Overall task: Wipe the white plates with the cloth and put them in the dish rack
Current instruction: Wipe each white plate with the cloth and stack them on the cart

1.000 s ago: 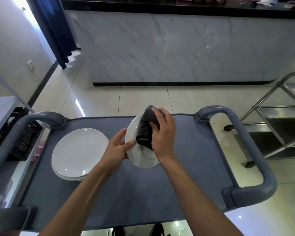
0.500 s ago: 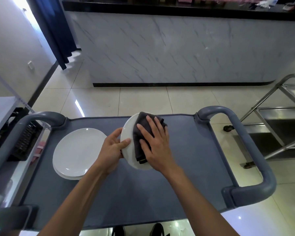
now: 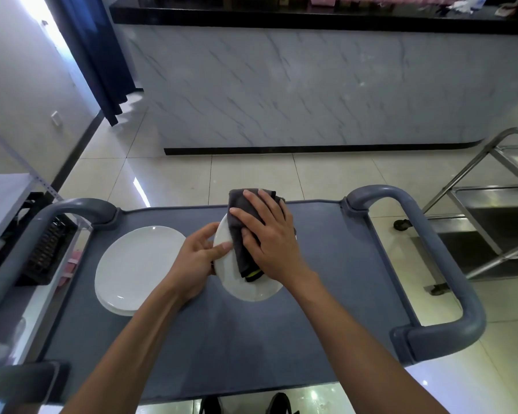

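A white plate is held tilted above the grey cart top. My left hand grips its left rim with the thumb on the face. My right hand lies flat on a dark grey cloth, pressing it against the plate's face; the cloth reaches past the plate's far rim. A short stack of white plates rests on the cart's left side. No dish rack can be made out for certain.
Grey cart handles rise at the left and right. A steel trolley stands to the right. A black crate sits on a shelf at the left. A marble counter stands ahead across the tiled floor.
My right hand has flattened on the cloth and slid it up and right across the plate. The plate has tipped a little flatter. My left hand keeps its grip.
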Tool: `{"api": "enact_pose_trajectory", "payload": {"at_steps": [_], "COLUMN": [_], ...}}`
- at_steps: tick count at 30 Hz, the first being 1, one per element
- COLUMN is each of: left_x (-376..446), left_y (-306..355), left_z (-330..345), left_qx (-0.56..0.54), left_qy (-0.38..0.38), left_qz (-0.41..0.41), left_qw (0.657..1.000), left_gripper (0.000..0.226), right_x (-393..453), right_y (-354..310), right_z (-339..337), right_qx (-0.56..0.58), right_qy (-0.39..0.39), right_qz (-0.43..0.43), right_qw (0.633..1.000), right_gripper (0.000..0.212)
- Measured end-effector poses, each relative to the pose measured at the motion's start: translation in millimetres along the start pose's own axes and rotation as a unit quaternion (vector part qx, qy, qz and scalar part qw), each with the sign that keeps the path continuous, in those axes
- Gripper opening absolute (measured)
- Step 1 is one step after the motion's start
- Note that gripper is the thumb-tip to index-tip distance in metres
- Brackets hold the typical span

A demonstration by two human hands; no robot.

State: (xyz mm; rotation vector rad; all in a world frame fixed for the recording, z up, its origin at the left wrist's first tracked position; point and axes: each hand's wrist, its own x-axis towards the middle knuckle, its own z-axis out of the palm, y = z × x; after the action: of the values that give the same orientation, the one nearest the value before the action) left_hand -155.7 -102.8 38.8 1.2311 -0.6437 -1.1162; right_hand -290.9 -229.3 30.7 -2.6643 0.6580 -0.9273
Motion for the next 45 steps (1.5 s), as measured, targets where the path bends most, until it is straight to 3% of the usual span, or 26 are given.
{"api": "enact_pose_trajectory", "payload": {"at_steps": [13, 18, 25, 31, 37, 45], "left_x": [-9.0, -7.5, -1.5, 2.9, 9.9, 10.3], "left_y": [3.1, 3.4, 8.6, 18.0, 20.7, 23.6], "left_z": [-7.3, -9.4, -0.6, 15.8, 21.5, 15.1], "left_qx": [-0.123, -0.176, -0.268, -0.265, -0.263, -0.223], "left_qy": [0.037, 0.063, 0.108, 0.132, 0.146, 0.134], "left_qz": [0.023, 0.023, 0.042, 0.055, 0.059, 0.044], "left_qw": [0.991, 0.982, 0.957, 0.953, 0.952, 0.965], "left_gripper": [0.047, 0.049, 0.04, 0.048, 0.033, 0.034], "right_x": [23.8, 21.3, 2.7, -8.9, -24.0, -3.7], "right_y": [21.3, 18.2, -5.8, -31.3, -56.0, -35.7], "right_z": [-16.7, -19.3, -9.3, 1.8, 17.3, 12.2], "right_qx": [0.064, 0.093, 0.151, 0.081, 0.013, -0.029], "right_qy": [0.04, 0.054, 0.122, 0.128, 0.107, 0.07], "right_qz": [0.18, 0.209, 0.293, 0.291, 0.204, 0.139], "right_qw": [0.981, 0.972, 0.936, 0.945, 0.973, 0.987], "right_gripper": [0.044, 0.045, 0.054, 0.055, 0.054, 0.047]}}
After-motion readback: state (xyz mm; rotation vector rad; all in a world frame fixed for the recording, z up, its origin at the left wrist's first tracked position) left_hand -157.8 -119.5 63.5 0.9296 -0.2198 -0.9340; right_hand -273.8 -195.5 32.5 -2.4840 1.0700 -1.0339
